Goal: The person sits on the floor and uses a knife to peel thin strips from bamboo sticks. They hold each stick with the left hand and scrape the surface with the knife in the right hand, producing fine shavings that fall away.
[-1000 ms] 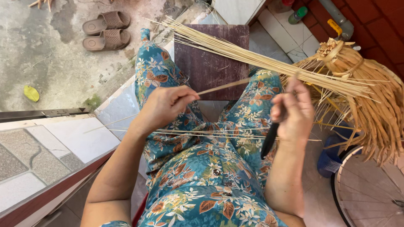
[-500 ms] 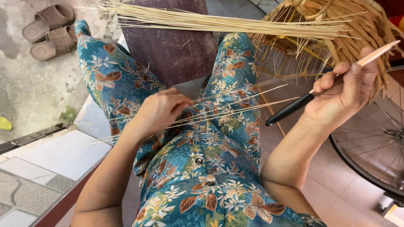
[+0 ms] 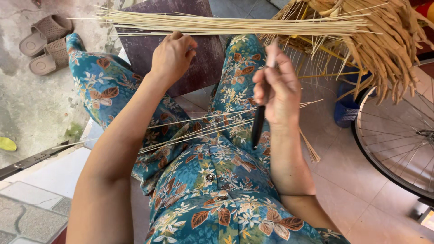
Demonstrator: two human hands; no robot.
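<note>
I sit with my legs in blue floral cloth. My left hand (image 3: 172,55) reaches forward, fingers curled at the near edge of a long bundle of thin pale sticks (image 3: 226,25) lying across a dark board (image 3: 199,63); I cannot tell if it grips one. My right hand (image 3: 278,88) is closed around a knife (image 3: 258,126), whose black handle points down toward my lap and whose blade pokes up above the fingers. Several loose thin sticks (image 3: 199,129) lie across my lap and thighs.
A heap of split straw-coloured strips (image 3: 384,40) rests at the upper right over a blue container (image 3: 346,110). A bicycle wheel (image 3: 398,135) stands at the right. A pair of sandals (image 3: 43,43) lies on the concrete at the upper left.
My left hand has left my lap and reached forward to the stick bundle. My right hand has swung in from the right with the knife, now held upright over my knee.
</note>
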